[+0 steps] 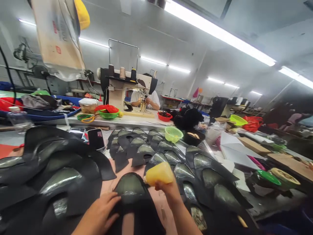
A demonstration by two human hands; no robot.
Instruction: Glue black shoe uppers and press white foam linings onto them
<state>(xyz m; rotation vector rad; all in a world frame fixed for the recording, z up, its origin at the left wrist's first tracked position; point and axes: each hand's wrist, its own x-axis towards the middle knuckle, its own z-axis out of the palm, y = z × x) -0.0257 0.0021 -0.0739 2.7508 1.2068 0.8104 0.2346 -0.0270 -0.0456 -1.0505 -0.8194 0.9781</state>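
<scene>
A black shoe-upper-like piece with a shiny greenish toe patch (130, 187) lies in front of me on the pinkish table surface (107, 186). My left hand (104, 209) rests on its left edge, fingers apart. My right hand (168, 189) grips a yellow squeeze bottle (160, 173), tipped sideways, its nozzle at the upper right edge of this piece. Similar black pieces with glossy patches lie overlapped on the left (61, 179), at the back (144, 148) and on the right (210, 178).
A phone (96, 138) and a light green basket (173, 133) sit behind the pieces. Further back are a sewing machine (127, 86), a green bowl with red plastic (109, 112) and a seated person. A clear bottle (18, 119) stands at left; white sheets (236, 148) lie at right.
</scene>
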